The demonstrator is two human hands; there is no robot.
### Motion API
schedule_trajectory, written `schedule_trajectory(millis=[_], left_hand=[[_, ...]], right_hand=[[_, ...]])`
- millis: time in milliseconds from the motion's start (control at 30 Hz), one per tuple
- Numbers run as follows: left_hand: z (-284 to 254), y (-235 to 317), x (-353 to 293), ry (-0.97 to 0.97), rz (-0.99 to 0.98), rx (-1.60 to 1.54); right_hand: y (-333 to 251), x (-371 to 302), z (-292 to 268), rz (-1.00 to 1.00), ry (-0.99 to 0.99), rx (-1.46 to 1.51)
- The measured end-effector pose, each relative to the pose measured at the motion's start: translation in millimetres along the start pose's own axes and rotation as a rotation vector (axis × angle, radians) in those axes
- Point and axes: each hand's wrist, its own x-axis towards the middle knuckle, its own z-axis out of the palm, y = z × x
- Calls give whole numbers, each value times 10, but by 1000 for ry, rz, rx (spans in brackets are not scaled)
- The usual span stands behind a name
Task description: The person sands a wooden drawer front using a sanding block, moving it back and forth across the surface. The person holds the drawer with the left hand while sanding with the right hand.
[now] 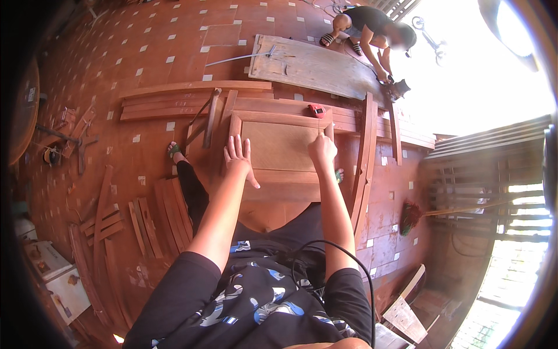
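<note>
A framed wooden panel [281, 145], with a flat light-brown centre and reddish wooden rails, lies in front of me on a wooden work surface. My left hand [237, 156] rests on its left side with the fingers spread. Closed in a fist, my right hand [322, 151] is at the panel's right side, near the far corner. A thin line shows just beyond that fist; what the fingers hold is hidden. Past the far rail sits a red tape measure [317, 110], a little beyond my right hand.
Reddish planks [168, 109] lie beyond the panel; more strips [173, 212] are on the tiled floor at left. Long boards [364, 154] stretch along the right. A co-worker [372, 32] crouches at far right, hands on a power tool [398, 89] beside a large grey board [319, 67].
</note>
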Motion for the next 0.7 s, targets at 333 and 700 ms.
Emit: schedule_trajectory(millis=[333,700], left_hand=[[-22,41,-21,18,-25,20],[-38,14,-17,3,17,-10]], right_hand=[[-539,-361,764,-219,134,-500],[-740,-235,152,-92,-161,116]])
